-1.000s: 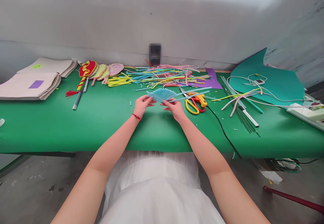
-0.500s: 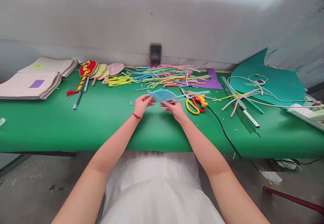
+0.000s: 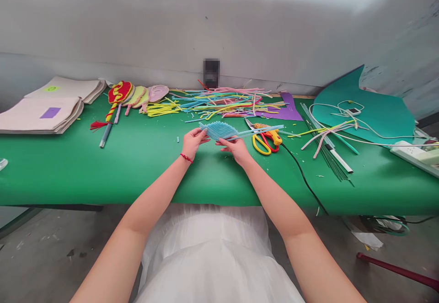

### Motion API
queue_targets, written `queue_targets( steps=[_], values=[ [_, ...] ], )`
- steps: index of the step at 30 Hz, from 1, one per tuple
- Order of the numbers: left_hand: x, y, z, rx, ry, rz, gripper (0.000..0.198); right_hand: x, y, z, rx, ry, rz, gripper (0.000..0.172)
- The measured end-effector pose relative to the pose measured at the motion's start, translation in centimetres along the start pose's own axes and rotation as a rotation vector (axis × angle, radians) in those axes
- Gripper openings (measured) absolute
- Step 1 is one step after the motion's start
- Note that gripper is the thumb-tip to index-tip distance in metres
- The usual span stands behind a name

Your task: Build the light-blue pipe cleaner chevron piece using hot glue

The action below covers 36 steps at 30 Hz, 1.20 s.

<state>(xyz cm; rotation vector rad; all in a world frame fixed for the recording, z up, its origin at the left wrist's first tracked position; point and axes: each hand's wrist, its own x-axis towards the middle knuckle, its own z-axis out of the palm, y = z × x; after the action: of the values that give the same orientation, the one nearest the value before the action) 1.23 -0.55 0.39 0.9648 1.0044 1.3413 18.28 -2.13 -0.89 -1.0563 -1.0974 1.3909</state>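
We find the left hand (image 3: 193, 143) pinching one end of the blue ribbed piece (image 3: 221, 130), the right hand (image 3: 236, 149) pinching its near edge; it sits between them. We judge its ridged body largely formed; blue stems (image 3: 262, 130) beyond the right hand project loose, apparently unfinished.

Bare hands (image 3: 194, 143) and forearms (image 3: 160, 188), red beaded bracelet (image 3: 186, 158) at the left wrist (image 3: 189, 154), gathered white garment (image 3: 216, 257).
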Motion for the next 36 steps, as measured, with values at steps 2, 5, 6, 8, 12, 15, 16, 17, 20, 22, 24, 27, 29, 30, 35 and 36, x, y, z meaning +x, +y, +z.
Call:
queue_targets(
  steps=[2,5,6,8,12,15,16,17,20,22,24,27,29,30,35,36],
  values=[
    [0.0,0.0,0.1,-0.015,0.004,0.005,0.047,0.0,0.0,0.1,-0.001,-0.004,0.001,0.041],
    [0.0,-0.2,0.1,-0.034,0.026,0.024,0.045,-0.1,0.0,0.1,0.001,-0.007,0.008,0.041],
    [0.1,-0.2,0.2,-0.038,0.035,0.031,0.045,-0.1,0.0,0.2,0.004,-0.005,0.011,0.041],
    [0.1,-0.3,0.2,-0.041,0.051,0.04,0.044,-0.1,-0.1,0.2,0.014,0.002,0.016,0.04],
    [0.2,-0.4,0.2,-0.051,0.063,0.04,0.043,-0.1,-0.1,0.1,0.037,0.013,0.019,0.037],
    [0.2,-0.4,0.1,-0.027,0.062,0.034,0.042,-0.2,-0.2,0.0,0.037,0.009,0.04,0.033],
    [0.2,-0.4,0.1,-0.01,0.064,0.031,0.042,-0.3,-0.3,0.0,0.041,0.012,0.053,0.03],
    [0.3,-0.4,0.0,0.007,0.069,0.027,0.041,-0.4,-0.3,0.0,0.047,0.016,0.073,0.026],
    [0.4,-0.4,-0.3,0.047,0.081,0.004,0.036,-0.6,-0.5,-0.2,0.058,0.012,0.166,0.016],
    [0.5,-0.5,-0.5,0.069,0.075,-0.029,0.031,-0.7,-0.7,-0.3,0.047,-0.007,0.241,0.01],
    [0.6,-0.5,-0.7,0.091,0.058,-0.067,0.027,-0.8,-0.9,-0.5,0.034,-0.015,0.297,0.011],
    [0.6,-0.4,-0.9,0.103,0.058,-0.107,0.025,-1.3,-1.4,-0.8,-0.04,-0.045,0.359,0.022],
    [0.6,-0.4,-1.2,0.115,0.049,-0.127,0.03,-1.8,-1.5,-1.1,-0.191,-0.11,0.411,0.033],
    [0.6,-0.3,-1.3,0.136,0.031,-0.139,0.032,-2.2,-1.5,-1.3,-0.29,-0.141,0.426,0.037],
    [0.7,-0.4,-2.1,0.501,-0.025,-0.038,0.027,-4.2,-1.0,-2.1,-0.802,-0.078,-0.035,0.029],
    [0.6,-0.5,-2.3,0.612,-0.007,0.033,0.022,-4.4,-0.9,-2.2,-0.886,-0.059,-0.192,0.024]
  ],
)
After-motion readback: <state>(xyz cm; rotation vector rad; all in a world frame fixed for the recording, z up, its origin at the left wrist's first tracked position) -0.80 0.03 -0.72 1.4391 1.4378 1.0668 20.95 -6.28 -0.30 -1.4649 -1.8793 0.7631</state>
